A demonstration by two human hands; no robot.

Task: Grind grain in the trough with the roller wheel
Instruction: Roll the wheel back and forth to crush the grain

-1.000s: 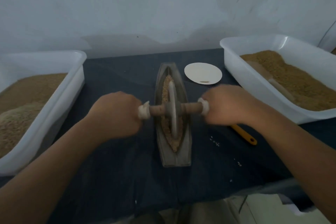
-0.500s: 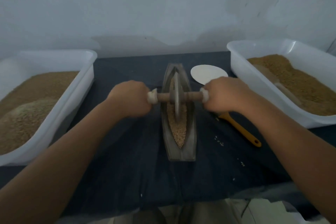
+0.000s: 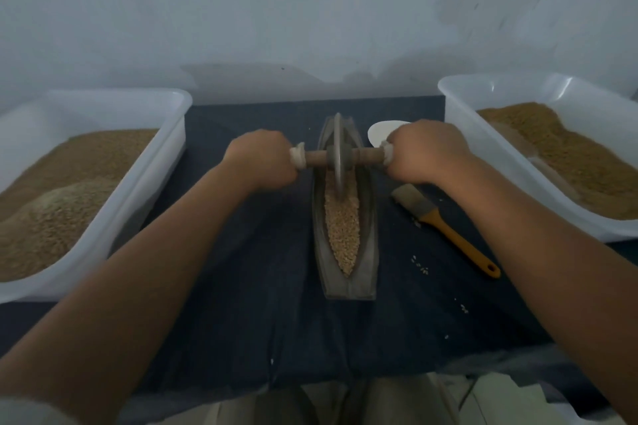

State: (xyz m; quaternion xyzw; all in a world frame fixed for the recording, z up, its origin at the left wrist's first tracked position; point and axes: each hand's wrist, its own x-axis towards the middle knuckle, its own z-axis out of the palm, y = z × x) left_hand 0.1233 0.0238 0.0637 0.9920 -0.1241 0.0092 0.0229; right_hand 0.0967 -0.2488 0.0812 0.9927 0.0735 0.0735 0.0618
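The trough (image 3: 367, 252) lies at frame centre on a dark cloth (image 3: 241, 286), its long axis running top to bottom, with grain (image 3: 342, 228) along its groove. The roller wheel (image 3: 337, 155) stands on edge at the trough's upper end, axle crosswise. The left hand (image 3: 262, 159) and right hand (image 3: 426, 152) each grip an axle end. A brush (image 3: 445, 228) lies to the right.

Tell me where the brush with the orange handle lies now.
In the head view, the brush lies on the dark cloth between the trough and the right bin, near the right hand.
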